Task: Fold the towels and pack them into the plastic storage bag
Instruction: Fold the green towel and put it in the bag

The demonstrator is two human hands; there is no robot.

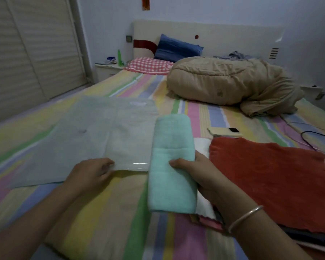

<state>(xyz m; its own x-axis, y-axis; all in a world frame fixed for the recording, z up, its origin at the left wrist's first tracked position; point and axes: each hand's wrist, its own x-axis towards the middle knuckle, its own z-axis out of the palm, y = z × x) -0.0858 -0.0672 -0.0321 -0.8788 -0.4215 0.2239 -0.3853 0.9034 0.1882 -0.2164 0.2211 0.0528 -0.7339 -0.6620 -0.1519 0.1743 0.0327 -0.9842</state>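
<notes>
The folded mint towel (pixel 172 162) lies along the plastic storage bag's (pixel 94 136) right edge, gripped by the right hand (pixel 199 175). The left hand (pixel 90 173) pinches the bag's near edge. A red towel (pixel 270 181) spreads right of the mint towel; bare striped bed (pixel 105 212) lies nearer. No writing is legible.

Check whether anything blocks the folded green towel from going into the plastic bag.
Nothing visible lies between them. The folded mint-green towel, gripped by the right hand, already sits beside the translucent plastic storage bag, whose near edge the left hand holds. Whether that mouth is open cannot be told.
</notes>
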